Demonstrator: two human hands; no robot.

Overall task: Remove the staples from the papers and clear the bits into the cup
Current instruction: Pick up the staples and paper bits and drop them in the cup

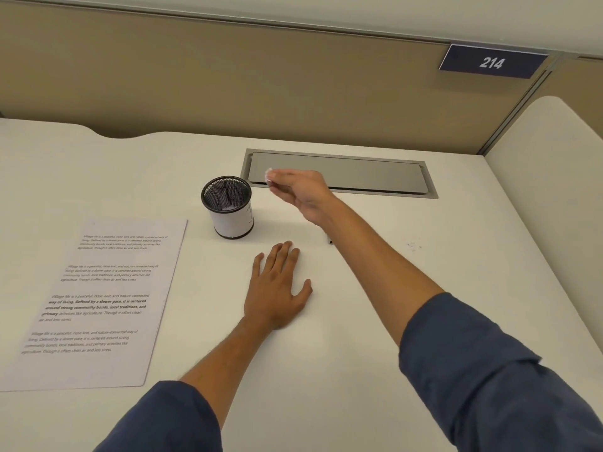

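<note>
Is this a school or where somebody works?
Probably an office desk in a cubicle. A tan partition wall stands behind the white desk, a number sign reading 214 hangs on it, and a cable hatch is set into the desktop.

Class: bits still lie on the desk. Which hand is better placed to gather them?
Probably the right hand: the specks lie on its side. The left hand rests flat, farther from them.
</note>
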